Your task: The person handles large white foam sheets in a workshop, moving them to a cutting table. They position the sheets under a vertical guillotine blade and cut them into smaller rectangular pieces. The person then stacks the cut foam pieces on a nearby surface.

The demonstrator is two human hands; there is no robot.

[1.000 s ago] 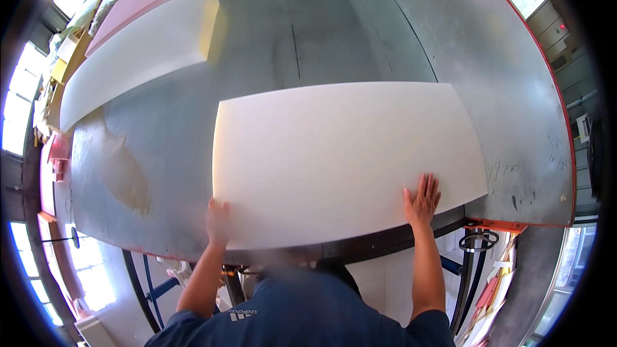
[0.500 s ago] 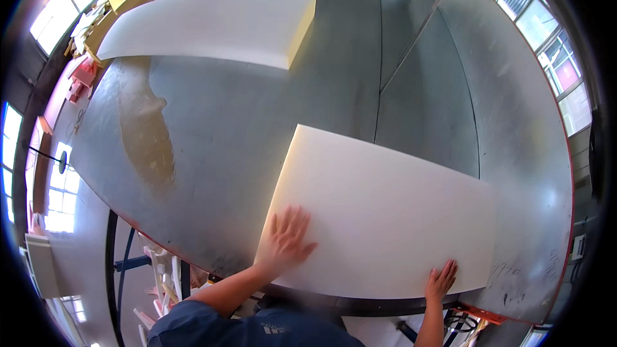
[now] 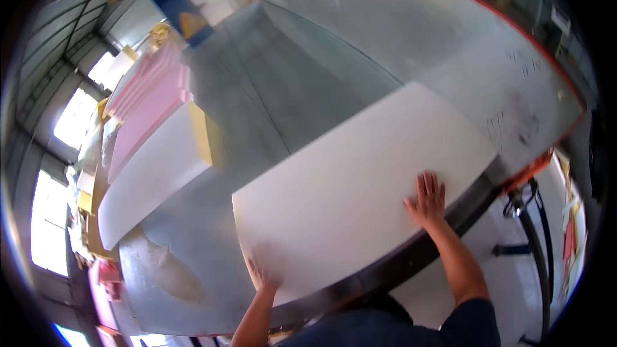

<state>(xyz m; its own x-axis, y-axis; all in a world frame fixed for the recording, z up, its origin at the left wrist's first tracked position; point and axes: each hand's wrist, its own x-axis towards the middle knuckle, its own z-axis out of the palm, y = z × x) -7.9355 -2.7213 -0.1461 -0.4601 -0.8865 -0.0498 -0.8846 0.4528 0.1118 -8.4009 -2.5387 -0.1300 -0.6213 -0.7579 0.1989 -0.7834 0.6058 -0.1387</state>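
Note:
A large white foam sheet lies flat at the near edge of a grey metal table. My right hand rests palm down on it, right of the middle, with the fingers stretched out. Near the sheet's left end, my left hand lies on the surface. Motion blurs its fingers, though they look extended and hold nothing.
Further left on the table is a thick white foam block, beside stacked pink foam sheets. A blue and yellow upright machine part stands at the far end. A red edge strip borders the table's right side.
The view has swung to the right, so the sheet and table appear turned. My right hand has shifted inward from the sheet's near right corner. My left hand is now close to its left edge.

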